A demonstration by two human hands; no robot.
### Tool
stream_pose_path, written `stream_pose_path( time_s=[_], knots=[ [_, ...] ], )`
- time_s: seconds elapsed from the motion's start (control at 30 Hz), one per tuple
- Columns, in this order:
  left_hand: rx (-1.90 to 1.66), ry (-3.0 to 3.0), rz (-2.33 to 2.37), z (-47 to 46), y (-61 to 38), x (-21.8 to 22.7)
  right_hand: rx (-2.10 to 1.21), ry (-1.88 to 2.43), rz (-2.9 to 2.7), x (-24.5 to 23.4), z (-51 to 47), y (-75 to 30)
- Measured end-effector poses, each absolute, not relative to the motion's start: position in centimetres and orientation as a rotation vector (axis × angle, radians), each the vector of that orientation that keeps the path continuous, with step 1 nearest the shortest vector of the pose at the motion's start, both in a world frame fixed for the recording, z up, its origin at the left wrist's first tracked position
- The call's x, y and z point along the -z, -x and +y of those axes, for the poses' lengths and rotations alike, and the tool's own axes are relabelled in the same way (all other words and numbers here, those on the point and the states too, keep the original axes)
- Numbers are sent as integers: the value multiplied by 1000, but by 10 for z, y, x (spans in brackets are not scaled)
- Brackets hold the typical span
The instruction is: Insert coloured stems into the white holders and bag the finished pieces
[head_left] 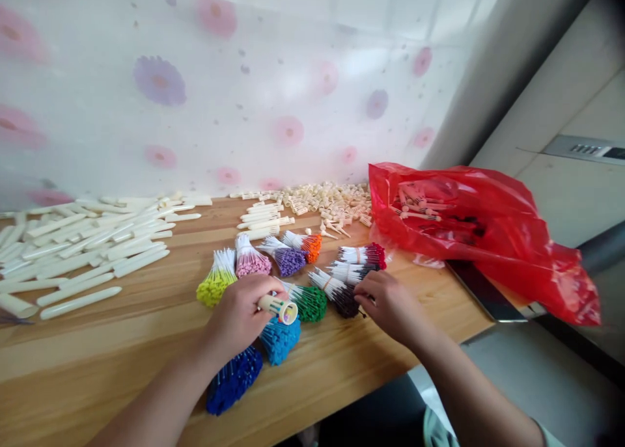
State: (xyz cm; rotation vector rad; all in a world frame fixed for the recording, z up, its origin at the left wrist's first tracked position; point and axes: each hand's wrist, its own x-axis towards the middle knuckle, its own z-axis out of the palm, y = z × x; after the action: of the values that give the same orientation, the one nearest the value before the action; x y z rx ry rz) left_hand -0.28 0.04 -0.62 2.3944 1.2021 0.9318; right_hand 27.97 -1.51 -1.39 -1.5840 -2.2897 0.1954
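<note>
Left hand (239, 317) clamped on cream tube (277, 307); right hand (385, 304) fingers pinched together on black bundle (342, 297), on wooden bench (146, 343).

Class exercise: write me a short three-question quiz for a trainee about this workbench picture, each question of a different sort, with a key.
1. True or false: the left hand holds a cream tube in its grip.
2. Which bundle does the right hand touch?
A. the yellow bundle
B. the dark bundle
C. the orange bundle
3. Fill in: the red plastic bag lies on the ____ side of the wooden table.

Key
1. True; its open end faces the camera.
2. B; the fingertips rest at the dark bundle, beside the green bundle.
3. Right, beyond the small cream parts.
</note>
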Motion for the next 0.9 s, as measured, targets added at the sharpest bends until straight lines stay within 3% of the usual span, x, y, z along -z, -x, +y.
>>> stream_pose_path(
  time_s=[0.37,0.6,0.9],
  knots=[
    [-231,-3001,1092,-15,-65,-12,22,1780,-2353,15,-20,-257],
    [-5,-3027,1151,-7,-82,-4,-24,1884,-2295,21,-15,-250],
    [14,-2977,1263,-6,-87,-1,-95,1937,-2271,15,-5,-242]
  ],
)
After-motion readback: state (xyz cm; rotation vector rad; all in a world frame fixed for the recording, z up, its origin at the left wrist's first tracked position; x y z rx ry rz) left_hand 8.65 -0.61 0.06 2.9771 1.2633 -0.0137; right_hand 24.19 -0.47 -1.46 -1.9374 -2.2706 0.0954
